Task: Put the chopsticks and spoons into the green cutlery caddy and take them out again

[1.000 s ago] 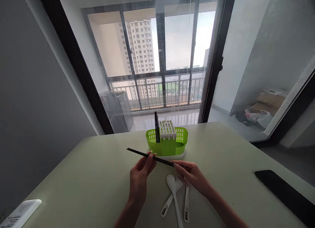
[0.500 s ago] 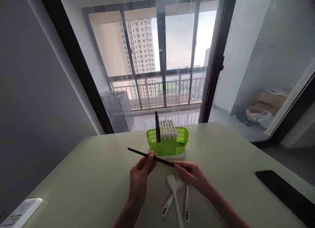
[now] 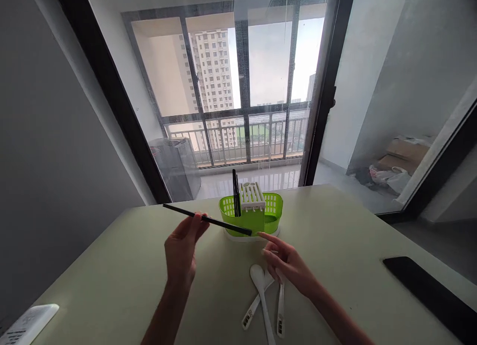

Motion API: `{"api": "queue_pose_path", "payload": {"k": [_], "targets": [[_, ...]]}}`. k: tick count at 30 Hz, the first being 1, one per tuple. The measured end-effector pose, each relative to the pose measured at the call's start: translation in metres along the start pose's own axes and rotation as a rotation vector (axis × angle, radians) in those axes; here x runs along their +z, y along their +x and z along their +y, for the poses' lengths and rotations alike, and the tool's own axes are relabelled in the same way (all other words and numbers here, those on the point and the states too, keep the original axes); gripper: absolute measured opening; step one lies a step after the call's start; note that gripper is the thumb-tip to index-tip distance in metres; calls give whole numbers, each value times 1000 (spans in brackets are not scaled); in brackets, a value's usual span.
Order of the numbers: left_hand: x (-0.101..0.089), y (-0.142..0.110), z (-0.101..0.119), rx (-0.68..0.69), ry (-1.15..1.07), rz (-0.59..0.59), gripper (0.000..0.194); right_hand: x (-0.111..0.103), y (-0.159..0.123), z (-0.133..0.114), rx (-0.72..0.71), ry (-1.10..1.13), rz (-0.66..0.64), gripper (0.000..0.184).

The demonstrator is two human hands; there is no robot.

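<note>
My left hand is closed on black chopsticks, pinching them near the middle; they slant down to the right, in front of the basket. Whether it is one or a pair pressed together, I cannot tell. Just right of their thick end, my right hand holds nothing, its index finger stretched out and the others loosely bent. Behind stands a green cutlery basket with a white slotted top in its middle. More black chopsticks stand upright in its left compartment. White spoons lie crossed below my right hand.
The pale table reaches to a glass door. A black flat object lies at the right, and a white object with dark slots sits at the lower left edge. Beyond the glass are a grey appliance and cardboard boxes.
My right hand has let go of the chopsticks' thick end. My left hand has carried them to the left and slightly up.
</note>
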State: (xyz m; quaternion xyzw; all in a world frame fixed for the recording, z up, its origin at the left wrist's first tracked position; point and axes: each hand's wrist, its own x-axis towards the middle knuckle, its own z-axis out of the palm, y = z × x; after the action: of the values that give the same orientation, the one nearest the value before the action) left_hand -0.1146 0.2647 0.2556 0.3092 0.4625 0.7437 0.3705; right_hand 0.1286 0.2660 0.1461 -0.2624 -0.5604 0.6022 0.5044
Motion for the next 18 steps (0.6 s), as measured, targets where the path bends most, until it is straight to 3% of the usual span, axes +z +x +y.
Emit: {"api": "queue_pose_path", "payload": {"k": [3, 6, 12, 18], "targets": [[5, 38, 38, 333, 61, 96, 32, -1, 0, -6, -5, 27, 36, 49], [19, 71, 52, 453, 200, 4, 33, -1, 0, -8, -8, 26, 47, 44], [61, 117, 13, 425, 753, -314, 33, 0, 1, -5, 14, 33, 10, 47], [79, 136, -19, 354, 879, -422, 27, 0, 1, -6, 58, -4, 14, 56]]}}
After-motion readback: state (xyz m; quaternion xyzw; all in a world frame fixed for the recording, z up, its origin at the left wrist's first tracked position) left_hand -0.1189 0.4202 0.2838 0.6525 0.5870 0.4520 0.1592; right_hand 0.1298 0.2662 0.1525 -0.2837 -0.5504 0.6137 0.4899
